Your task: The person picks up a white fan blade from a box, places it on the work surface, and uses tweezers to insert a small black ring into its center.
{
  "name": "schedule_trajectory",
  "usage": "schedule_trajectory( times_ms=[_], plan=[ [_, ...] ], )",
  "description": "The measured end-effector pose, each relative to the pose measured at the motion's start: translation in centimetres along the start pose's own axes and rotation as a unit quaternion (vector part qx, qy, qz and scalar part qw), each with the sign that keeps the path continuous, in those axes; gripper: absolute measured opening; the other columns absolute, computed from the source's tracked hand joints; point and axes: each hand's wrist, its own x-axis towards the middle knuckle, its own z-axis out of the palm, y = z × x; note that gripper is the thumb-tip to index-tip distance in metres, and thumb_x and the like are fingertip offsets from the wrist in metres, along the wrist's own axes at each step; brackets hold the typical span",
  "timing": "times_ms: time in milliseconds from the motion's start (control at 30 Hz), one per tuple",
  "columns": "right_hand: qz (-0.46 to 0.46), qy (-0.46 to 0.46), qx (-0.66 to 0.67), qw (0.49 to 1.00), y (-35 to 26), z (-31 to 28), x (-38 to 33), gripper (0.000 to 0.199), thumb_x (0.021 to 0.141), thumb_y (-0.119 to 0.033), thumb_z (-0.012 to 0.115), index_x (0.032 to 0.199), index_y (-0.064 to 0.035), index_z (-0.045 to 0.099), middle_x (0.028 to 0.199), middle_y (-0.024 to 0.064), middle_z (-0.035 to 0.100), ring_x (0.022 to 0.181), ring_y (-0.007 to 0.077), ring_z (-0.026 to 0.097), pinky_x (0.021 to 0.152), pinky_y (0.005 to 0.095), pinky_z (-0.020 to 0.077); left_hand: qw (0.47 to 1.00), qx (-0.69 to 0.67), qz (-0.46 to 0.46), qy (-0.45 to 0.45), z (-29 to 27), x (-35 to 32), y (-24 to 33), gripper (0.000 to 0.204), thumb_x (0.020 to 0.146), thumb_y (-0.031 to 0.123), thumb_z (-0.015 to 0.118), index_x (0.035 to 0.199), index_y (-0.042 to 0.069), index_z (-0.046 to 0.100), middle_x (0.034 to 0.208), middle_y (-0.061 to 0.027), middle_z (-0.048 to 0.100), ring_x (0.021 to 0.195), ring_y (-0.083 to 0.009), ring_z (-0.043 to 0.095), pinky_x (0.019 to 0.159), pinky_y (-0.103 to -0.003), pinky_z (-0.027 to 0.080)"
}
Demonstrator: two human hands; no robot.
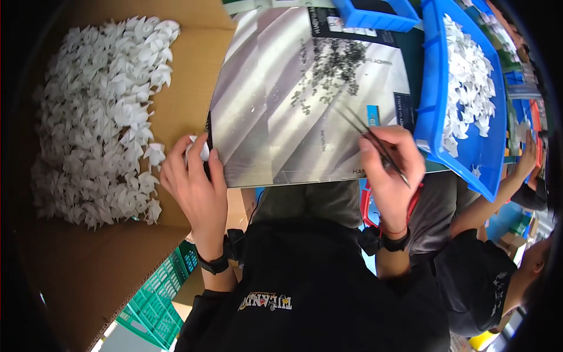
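Observation:
My left hand [193,182] closes around a small white plastic piece [199,151] at the left edge of a shiny silver board [275,111] lying across my lap. My right hand [390,170] grips thin black tweezers [363,132], their tips aimed up and left toward a scatter of tiny dark metal parts [331,67] on the board. The tweezer tips are a short way below that scatter.
A large cardboard box [193,88] on the left holds several white pinwheel-shaped pieces [99,117]. A blue bin [437,88] on the right holds more white pieces [466,82]. A second blue tray [375,14] sits at top. Another person [487,276] works at right. A green crate [161,299] stands below.

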Motion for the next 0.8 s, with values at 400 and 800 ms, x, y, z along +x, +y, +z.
schedule_trajectory(
  times_ms=[400,800],
  plan=[
    [0.101,-0.010,0.108,0.989,2.4,0.9,0.5,0.018,0.090,0.007,0.072,0.106,0.0032,0.064,0.096,0.0027,0.068,0.088,0.0078,0.067,0.078,0.0213,0.0522,0.996,-0.069,0.036,0.036,-0.2,1.5,0.2,0.020,0.094,0.015,0.069,0.112,0.006,0.070,0.109,-0.0116,0.067,0.098,-0.0327,0.062,0.093,-0.047,0.043],
    [0.080,0.003,0.106,0.991,1.7,0.7,-0.1,0.015,0.089,0.002,0.075,0.099,0.0019,0.064,0.085,0.0008,0.067,0.076,0.0041,0.060,0.069,0.0198,0.0478,0.974,-0.192,-0.031,-0.114,-2.1,4.8,3.9,0.023,0.098,0.029,0.066,0.091,0.007,0.070,0.073,-0.0156,0.070,0.062,-0.0361,0.068,0.058,-0.046,0.052]
  ],
)
